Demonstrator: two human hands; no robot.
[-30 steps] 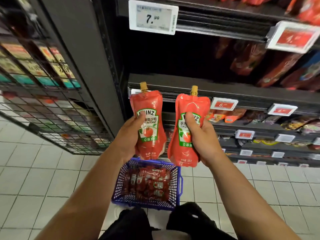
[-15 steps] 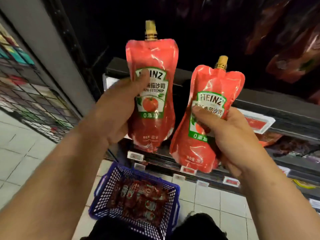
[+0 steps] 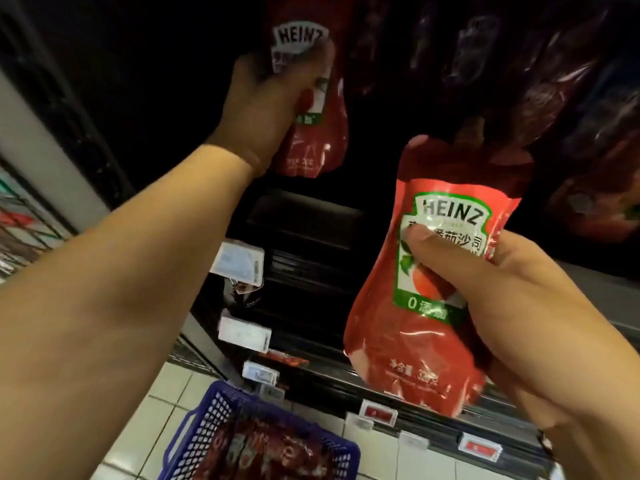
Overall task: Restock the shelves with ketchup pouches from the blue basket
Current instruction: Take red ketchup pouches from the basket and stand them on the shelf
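Gripping 2 glossy red ketchup pouches, left hand (image 3: 273, 109) raising upper pouch (image 3: 311, 147) toward seemingly dark shelf, right hand (image 3: 512, 306) clutching lower pouch (image 3: 415, 341)

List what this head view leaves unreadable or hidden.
- Left pouch: spout lost in the dark shelf; label partly covered by the left hand.
- Right pouch: spout blurred against dark packs; the right hand covers part of the label.
- Basket: cut off by the bottom edge; pouch count unclear.
- Price tags: too blurred to read.

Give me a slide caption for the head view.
Left hand lifts one ketchup pouch into the dark shelf; right hand holds another pouch above the blue basket.
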